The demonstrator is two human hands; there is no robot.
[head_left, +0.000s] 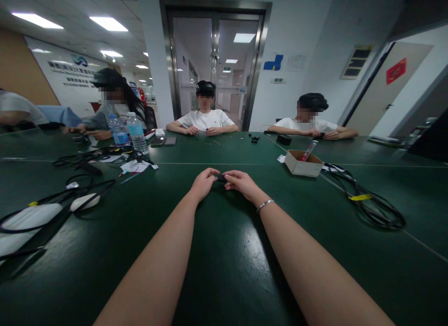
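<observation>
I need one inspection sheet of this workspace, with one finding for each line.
Surface: dark green table, glossy, with light seam lines.
Things: small black item, between the fingertips of both hands; details too small to tell.
Clutter: two bottles and papers at left; open box at right, a clear tube leaning inside.
Hands: left and right both pinch the item; bracelet on right wrist.
Cables: black tangle at left; yellow-tagged coil at right.
Surroundings: people seated opposite; double door behind. Spills: nothing seen.

Place: office meeting room
Table [224, 251]: long, green; people seated around it
Door [215, 69]: glass, metal-framed; corridor beyond
Ceiling [75, 8]: panel lights; sign [72, 71] on wall
</observation>
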